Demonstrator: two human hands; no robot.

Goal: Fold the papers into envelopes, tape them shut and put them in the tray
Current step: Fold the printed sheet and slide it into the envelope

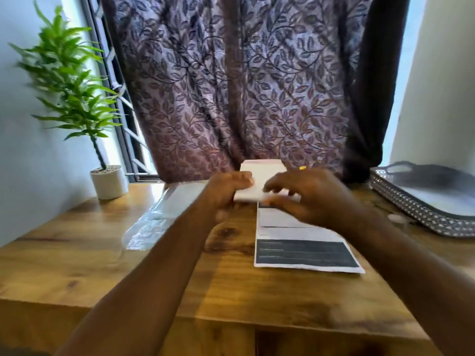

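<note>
Left hand (pixel 226 192) grips the left edge of a folded white paper (pixel 262 179), held above the far side of the wooden tabletop (pixel 102 253). Right hand (pixel 308 199) is blurred, fingers stretched toward the paper's lower right; contact unclear. Printed sheet with dark bands (pixel 304 246) lies flat at 6 o'clock of the paper. Silver bead-rimmed tray (pixel 416 211) sits at 3 o'clock, a clear plastic sleeve (pixel 154 217) at 8 o'clock.

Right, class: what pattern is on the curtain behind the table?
The curtain has a dark leaf-and-vine pattern on purple, seen in the head view.
</note>
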